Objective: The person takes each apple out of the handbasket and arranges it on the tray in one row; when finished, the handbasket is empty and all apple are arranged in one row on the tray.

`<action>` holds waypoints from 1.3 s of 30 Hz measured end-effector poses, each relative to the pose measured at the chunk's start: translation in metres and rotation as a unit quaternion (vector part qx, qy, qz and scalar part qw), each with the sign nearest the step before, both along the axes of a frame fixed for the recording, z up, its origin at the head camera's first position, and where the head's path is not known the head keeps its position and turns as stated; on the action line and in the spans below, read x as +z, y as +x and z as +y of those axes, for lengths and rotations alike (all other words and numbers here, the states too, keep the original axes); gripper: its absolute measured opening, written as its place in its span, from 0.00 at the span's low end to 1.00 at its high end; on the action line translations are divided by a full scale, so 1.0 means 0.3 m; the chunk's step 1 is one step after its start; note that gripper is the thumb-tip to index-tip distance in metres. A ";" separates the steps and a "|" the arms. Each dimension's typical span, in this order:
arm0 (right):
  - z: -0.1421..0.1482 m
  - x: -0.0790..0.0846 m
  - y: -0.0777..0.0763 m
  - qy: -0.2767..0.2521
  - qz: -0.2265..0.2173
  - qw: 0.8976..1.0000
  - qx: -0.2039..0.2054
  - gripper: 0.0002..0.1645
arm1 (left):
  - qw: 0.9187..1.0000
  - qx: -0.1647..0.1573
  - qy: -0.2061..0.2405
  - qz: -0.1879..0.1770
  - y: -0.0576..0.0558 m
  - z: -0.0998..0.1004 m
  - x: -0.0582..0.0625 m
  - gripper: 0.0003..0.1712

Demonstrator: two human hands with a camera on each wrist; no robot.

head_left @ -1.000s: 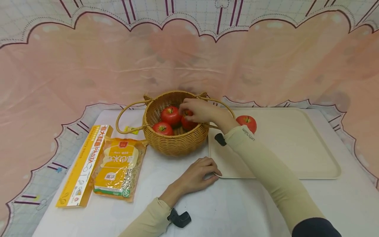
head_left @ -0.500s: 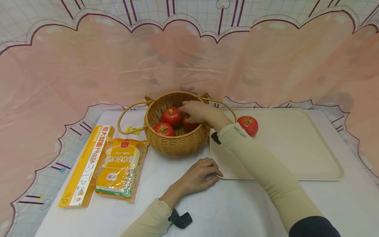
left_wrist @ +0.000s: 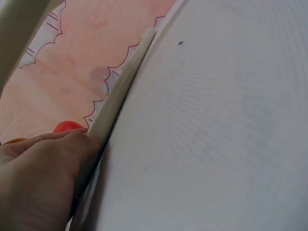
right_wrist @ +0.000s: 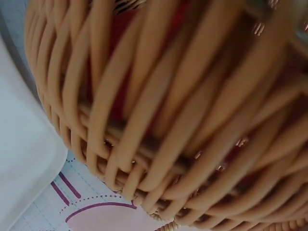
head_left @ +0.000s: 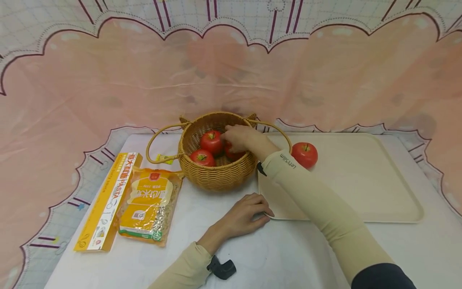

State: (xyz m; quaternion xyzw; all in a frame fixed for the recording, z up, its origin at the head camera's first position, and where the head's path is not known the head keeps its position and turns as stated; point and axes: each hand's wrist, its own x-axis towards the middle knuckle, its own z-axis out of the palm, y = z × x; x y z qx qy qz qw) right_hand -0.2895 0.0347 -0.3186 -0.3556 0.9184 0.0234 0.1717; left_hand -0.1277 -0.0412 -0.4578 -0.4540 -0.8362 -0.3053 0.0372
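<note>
A round wicker basket (head_left: 216, 178) with two loop handles holds red apples. Two of these, a rear apple (head_left: 211, 142) and a front apple (head_left: 203, 157), show fully. My right hand (head_left: 242, 138) reaches over the basket's right rim, fingers curled over another apple (head_left: 232, 154), which it partly hides. In the right wrist view the basket's woven wall (right_wrist: 159, 115) fills most of the picture, with red behind the gaps. My left hand (head_left: 245, 214) grips the near-left corner of a cream tray (head_left: 361, 188), seen edge-on in the left wrist view. One apple (head_left: 304, 155) sits on the tray.
Left of the basket lie a yellow-and-white pasta box (head_left: 108, 204) and an orange food packet (head_left: 149, 206). A small yellow item (head_left: 164, 159) shows behind the left handle. A patterned cloth backdrop (head_left: 231, 72) hangs behind the white table.
My right hand has lowered slightly farther into the basket over the apple. The left hand stays at the tray corner. The whole view has shifted a little.
</note>
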 end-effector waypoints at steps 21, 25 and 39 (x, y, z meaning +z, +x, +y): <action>-0.038 -0.023 -0.039 0.092 -0.060 0.994 0.014 0.28 | 1.000 0.000 0.003 0.018 -0.002 0.004 -0.001 0.06; -0.037 -0.032 -0.035 0.108 -0.072 0.992 -0.005 0.32 | 1.000 -0.002 0.007 0.019 -0.002 0.006 -0.006 0.06; -0.041 -0.010 0.009 0.116 -0.081 0.990 -0.013 0.30 | 1.000 0.002 -0.005 0.001 0.001 -0.003 0.002 0.06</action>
